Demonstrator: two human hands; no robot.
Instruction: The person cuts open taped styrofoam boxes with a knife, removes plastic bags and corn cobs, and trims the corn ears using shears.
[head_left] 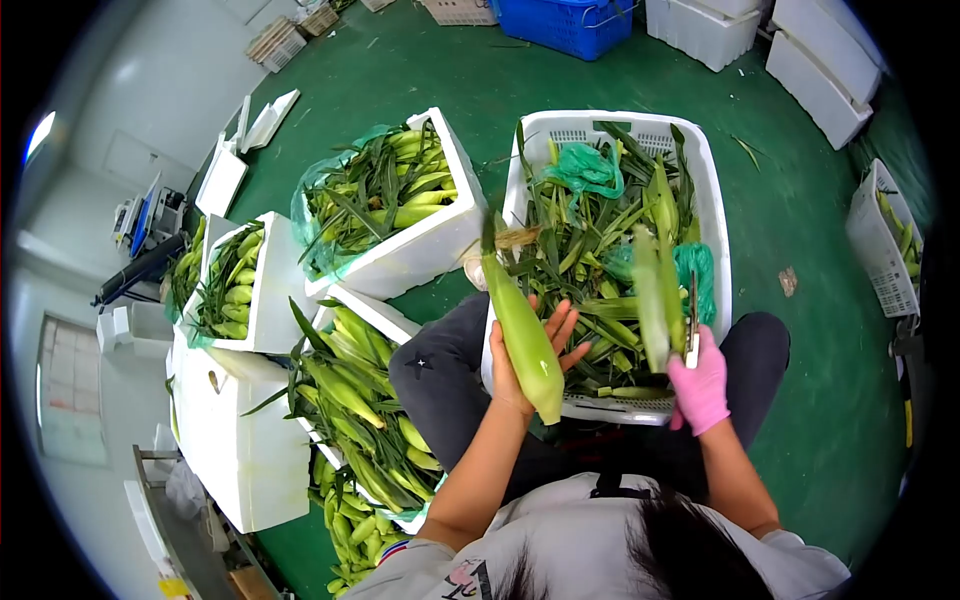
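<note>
An ear of corn in its green husk (524, 345) lies across the palm of my left hand (520, 362), whose fingers are spread beside it. My right hand (700, 385), in a pink glove, is closed around a bladed tool (693, 335) that points away from me. Just left of the blade are pale green husk pieces (652, 300), blurred; whether they touch the glove I cannot tell. Between my knees stands a white basket (717, 190) filled with leaves and husks, with green netting (585, 170) on top.
White foam boxes of corn (425, 250) stand at the left, with loose corn (355, 535) on the floor below them. A blue crate (565, 28) and white boxes (822, 75) are at the back. Another basket (870, 240) sits at the right.
</note>
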